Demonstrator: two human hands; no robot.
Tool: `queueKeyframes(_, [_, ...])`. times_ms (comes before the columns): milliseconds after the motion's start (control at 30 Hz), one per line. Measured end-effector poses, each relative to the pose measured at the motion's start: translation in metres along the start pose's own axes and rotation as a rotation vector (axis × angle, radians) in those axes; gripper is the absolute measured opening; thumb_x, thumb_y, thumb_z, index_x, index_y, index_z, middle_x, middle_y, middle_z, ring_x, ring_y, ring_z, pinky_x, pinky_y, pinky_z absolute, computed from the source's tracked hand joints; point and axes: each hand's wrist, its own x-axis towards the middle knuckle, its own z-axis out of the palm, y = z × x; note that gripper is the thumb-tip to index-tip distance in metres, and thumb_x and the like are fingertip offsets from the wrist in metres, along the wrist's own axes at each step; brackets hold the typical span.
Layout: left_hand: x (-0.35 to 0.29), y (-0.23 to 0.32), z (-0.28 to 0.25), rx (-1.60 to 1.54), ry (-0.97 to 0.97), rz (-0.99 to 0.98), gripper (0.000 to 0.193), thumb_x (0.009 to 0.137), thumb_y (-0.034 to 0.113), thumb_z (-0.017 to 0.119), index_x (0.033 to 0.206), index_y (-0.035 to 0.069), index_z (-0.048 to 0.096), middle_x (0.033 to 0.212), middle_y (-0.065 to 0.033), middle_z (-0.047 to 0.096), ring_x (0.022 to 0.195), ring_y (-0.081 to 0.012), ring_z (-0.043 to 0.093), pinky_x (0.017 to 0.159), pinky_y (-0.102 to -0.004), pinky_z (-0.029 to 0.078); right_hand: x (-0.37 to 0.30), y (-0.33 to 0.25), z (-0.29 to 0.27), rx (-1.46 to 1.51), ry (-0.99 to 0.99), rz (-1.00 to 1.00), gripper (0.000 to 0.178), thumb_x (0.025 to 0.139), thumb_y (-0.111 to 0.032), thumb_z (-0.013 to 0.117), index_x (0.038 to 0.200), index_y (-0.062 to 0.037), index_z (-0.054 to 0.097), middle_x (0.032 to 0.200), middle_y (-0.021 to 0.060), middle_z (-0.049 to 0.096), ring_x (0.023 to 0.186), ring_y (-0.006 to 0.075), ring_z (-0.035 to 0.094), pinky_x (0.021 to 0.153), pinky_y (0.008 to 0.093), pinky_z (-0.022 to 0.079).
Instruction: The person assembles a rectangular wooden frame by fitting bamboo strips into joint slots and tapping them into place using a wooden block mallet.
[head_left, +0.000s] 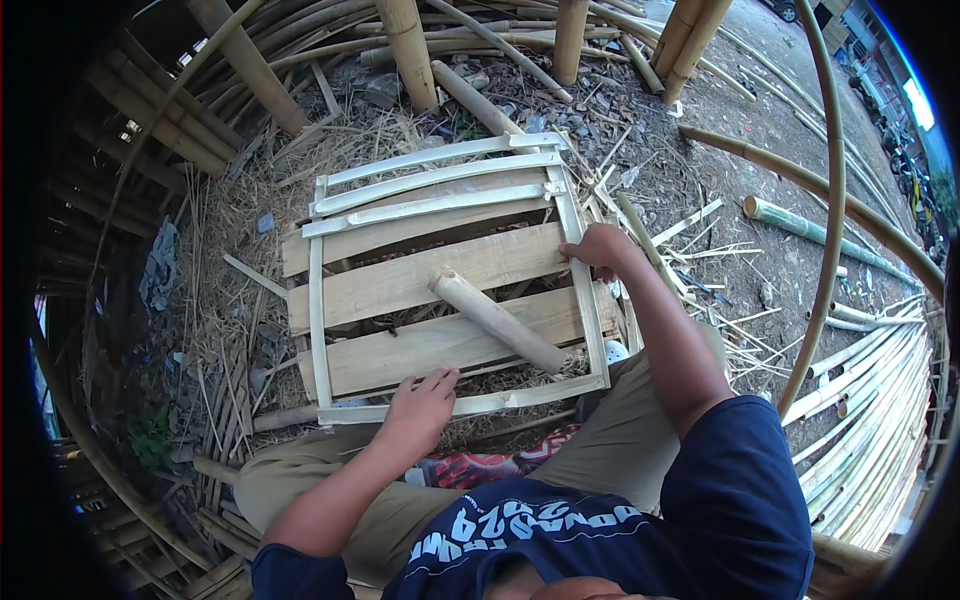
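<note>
A rectangular frame of pale split-bamboo strips [317, 330] lies over a low platform of spaced wooden planks [430, 270]. Several crosswise strips [440, 180] sit close together at its far end. My right hand [603, 248] is closed on the frame's right side strip, with some fingers hidden beneath. Over the near strip [490, 402] my left hand [420, 405] rests, fingers stretched toward the nearest plank and holding nothing. A short round bamboo piece [497, 322] lies slantwise across the planks, between my hands.
Dry straw and bamboo scraps cover the dirt around the platform. Upright bamboo posts [408, 55] stand at the far side. A curved bamboo pole [832, 190] arches at right, near a green bamboo pole [830, 228] and a stack of split bamboo [870, 420].
</note>
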Motion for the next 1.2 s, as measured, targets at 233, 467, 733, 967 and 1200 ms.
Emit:
queueKeyframes(233, [0.001, 0.021, 0.001, -0.335, -0.149, -0.117, 0.055, 0.074, 0.001, 0.072, 0.125, 0.001, 0.053, 0.121, -0.0172, 0.063, 0.112, -0.0355, 0.066, 0.089, -0.051, 0.055, -0.01, 0.008, 0.002, 0.11, 0.096, -0.034, 0.047, 0.09, -0.035, 0.066, 0.076, 0.0096, 0.073, 0.066, 0.0167, 0.073, 0.054, 0.0264, 0.073, 0.06, 0.0366, 0.062])
queueKeyframes(467, [-0.002, 0.006, -0.012, -0.372, -0.128, -0.119, 0.049, 0.078, 0.01, 0.082, 0.12, 0.006, 0.058, 0.107, -0.0164, 0.069, 0.105, -0.0389, 0.067, 0.088, -0.049, 0.053, -0.026, 0.021, -0.017, 0.702, 0.111, -0.041, 0.053, 0.086, -0.045, 0.071, 0.093, 0.0077, 0.073, 0.077, 0.0139, 0.074, 0.061, 0.0213, 0.07, 0.06, 0.0359, 0.059])
queueKeyframes(733, [0.001, 0.0, -0.049, -0.662, -0.035, -0.028, 0.061, 0.085, 0.009, 0.077, 0.14, 0.006, 0.051, 0.138, -0.0162, 0.057, 0.13, -0.0359, 0.054, 0.111, -0.0423, 0.044, -0.047, 0.008, -0.004, 1.366, 0.053, -0.271, 0.037, 0.104, -0.026, 0.055, 0.114, 0.0097, 0.06, 0.087, 0.0164, 0.071, 0.061, 0.0239, 0.07, 0.052, 0.0399, 0.059])
queueKeyframes(967, [0.093, -0.008, -0.009, -0.098, 0.52, 0.071, 0.068, 0.089, 0.003, 0.068, 0.153, 0.013, 0.044, 0.154, -0.0139, 0.044, 0.152, -0.0323, 0.034, 0.126, -0.0534, 0.027, -0.05, -0.005, -0.003, 1.418, 0.18, -0.257, 0.031, 0.108, -0.024, 0.049, 0.117, 0.0051, 0.055, 0.078, 0.0113, 0.063, 0.05, 0.0187, 0.057, 0.044, 0.0377, 0.051])
queueKeyframes(1200, [0.11, -0.024, -0.007, 0.129, 0.554, 0.026, 0.05, 0.084, 0.006, 0.071, 0.132, 0.015, 0.063, 0.123, -0.0058, 0.062, 0.128, -0.0263, 0.057, 0.121, -0.0577, 0.033, -0.063, -0.003, -0.003, 1.425, 0.224, -0.252, 0.028, 0.108, -0.022, 0.048, 0.111, 0.0043, 0.054, 0.078, 0.0113, 0.062, 0.051, 0.0186, 0.058, 0.044, 0.0371, 0.05])
